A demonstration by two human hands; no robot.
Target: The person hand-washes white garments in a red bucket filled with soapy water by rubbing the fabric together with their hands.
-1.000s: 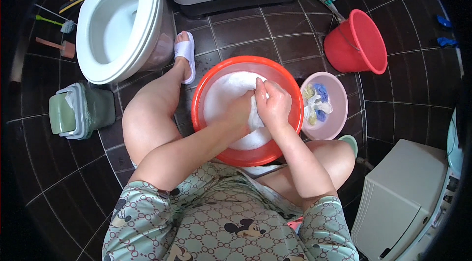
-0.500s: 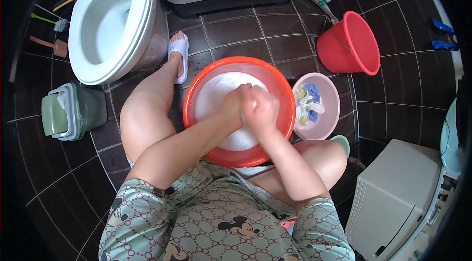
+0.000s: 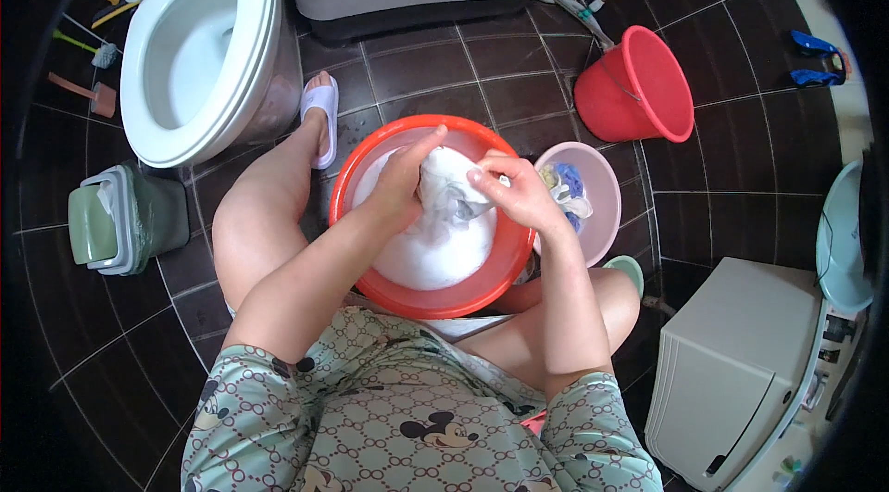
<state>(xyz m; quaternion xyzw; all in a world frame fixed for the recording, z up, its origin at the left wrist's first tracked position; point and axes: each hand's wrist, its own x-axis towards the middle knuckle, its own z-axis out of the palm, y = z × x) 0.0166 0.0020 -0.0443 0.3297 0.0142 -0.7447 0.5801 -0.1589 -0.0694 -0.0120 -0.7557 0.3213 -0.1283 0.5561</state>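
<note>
Over the large orange-red basin (image 3: 370, 290), both my hands hold a wet white cloth (image 3: 448, 175) with a greyish patch; its kind is not plain, though it may be a sock. My left hand (image 3: 404, 182) grips its left side, thumb pointing up, the other fingers partly hidden. On the right, my right hand (image 3: 519, 194) pinches the cloth's edge between thumb and fingers. White suds (image 3: 433, 258) fill the bottom of the basin beneath them.
Right of the basin stands a pink basin (image 3: 606, 205) holding small blue, yellow and white cloths. Beyond it is a red bucket (image 3: 607, 95). A toilet (image 3: 264, 56) and a lidded bin (image 3: 162, 223) are at left, a white cabinet (image 3: 732, 353) at right.
My hands were pressed together over the suds, the cloth hidden in them. Now they are apart, with the white cloth spread between them.
</note>
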